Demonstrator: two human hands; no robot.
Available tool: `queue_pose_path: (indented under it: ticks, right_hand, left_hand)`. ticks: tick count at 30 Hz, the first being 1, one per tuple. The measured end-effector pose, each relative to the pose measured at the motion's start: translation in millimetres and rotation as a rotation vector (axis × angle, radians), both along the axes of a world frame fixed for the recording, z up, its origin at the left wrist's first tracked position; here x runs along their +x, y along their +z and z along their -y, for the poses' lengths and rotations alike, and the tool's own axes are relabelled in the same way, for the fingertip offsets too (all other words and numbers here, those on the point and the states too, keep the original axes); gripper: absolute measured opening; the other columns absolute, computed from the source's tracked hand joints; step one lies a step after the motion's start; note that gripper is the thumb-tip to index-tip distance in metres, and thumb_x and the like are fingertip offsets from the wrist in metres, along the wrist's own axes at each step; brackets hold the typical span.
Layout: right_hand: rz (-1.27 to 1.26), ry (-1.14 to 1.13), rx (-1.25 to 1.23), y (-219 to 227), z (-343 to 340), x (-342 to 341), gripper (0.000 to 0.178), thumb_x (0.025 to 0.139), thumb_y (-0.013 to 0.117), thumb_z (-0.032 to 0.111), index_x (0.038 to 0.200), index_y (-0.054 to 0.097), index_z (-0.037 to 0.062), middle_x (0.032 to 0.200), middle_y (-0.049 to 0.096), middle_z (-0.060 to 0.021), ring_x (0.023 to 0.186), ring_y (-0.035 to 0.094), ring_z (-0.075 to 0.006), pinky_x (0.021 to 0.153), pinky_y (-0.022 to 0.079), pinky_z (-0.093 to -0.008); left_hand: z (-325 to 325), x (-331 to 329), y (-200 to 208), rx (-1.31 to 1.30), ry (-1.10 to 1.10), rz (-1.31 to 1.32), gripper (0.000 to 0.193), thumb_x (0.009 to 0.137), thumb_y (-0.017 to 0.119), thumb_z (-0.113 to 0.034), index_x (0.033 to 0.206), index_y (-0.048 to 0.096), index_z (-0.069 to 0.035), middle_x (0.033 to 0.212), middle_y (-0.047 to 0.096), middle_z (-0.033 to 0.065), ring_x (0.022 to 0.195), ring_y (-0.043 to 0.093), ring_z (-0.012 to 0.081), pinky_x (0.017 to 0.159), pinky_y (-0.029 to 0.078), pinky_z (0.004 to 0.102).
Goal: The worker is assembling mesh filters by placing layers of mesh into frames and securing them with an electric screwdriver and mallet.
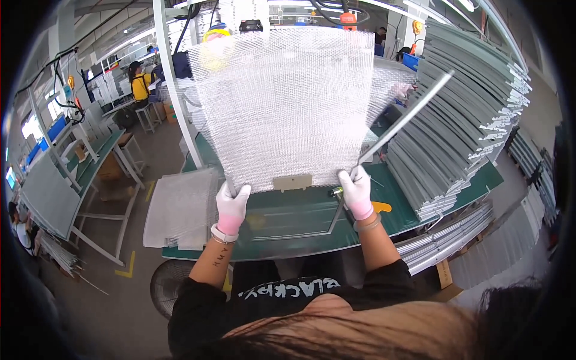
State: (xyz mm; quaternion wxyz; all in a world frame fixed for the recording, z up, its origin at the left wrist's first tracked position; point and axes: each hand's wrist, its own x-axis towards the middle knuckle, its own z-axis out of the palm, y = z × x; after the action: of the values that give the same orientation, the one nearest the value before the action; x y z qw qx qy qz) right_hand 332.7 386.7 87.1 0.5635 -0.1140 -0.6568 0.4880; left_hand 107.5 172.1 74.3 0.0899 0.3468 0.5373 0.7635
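Observation:
A silver metal mesh sheet (288, 102) stands raised in front of me, its lower edge toward me. My left hand (232, 204), in a white glove with a pink cuff, is closed round its lower left corner. The lower right corner is pinched in my right hand (357, 191), gloved the same way. Midway along the bottom edge sits a small beige plate (293, 182). A slim metal bar (414, 114) slants up to the right from beside my right hand; whether that hand grips it too I cannot tell. Another thin strip (288, 236) runs along the green table (276, 211) below.
On the right stands a tall stack of grey panels (444, 132). Mesh sheets (180, 207) lie at the table's left end. An orange-handled tool (381, 207) rests near my right wrist. A fan (168, 288) is on the floor; a person in yellow (140, 87) works farther left.

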Motion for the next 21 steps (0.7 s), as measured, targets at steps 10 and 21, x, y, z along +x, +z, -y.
queue_pose_path:
  ticks: [10, 21]
  right_hand:
    - [0.216, 0.237, 0.006, -34.7, 7.1, 28.1, 0.029, 0.088, 0.063, 0.005, 0.116, 0.061, -0.0032, 0.1, 0.064, -0.0016, 0.096, 0.058, -0.009, 0.087, 0.048, -0.0277]
    - [0.261, 0.11, -0.124, -45.1, 6.6, 14.1, 0.02, 0.092, 0.063, 0.005, 0.11, 0.063, -0.0025, 0.098, 0.069, -0.0011, 0.087, 0.06, -0.0073, 0.08, 0.049, -0.0266]
  left_hand:
    - [30.4, -16.5, -39.8, -0.262, -0.203, -0.24, 0.046, 0.085, 0.06, -0.001, 0.13, 0.052, 0.003, 0.113, 0.064, 0.0056, 0.103, 0.061, 0.0153, 0.092, 0.049, 0.031]
    - [13.4, 3.0, -49.8, -0.035, -0.03, -0.001, 0.026, 0.09, 0.059, 0.0, 0.116, 0.061, 0.002, 0.105, 0.066, 0.0014, 0.091, 0.059, 0.007, 0.082, 0.048, 0.0244]
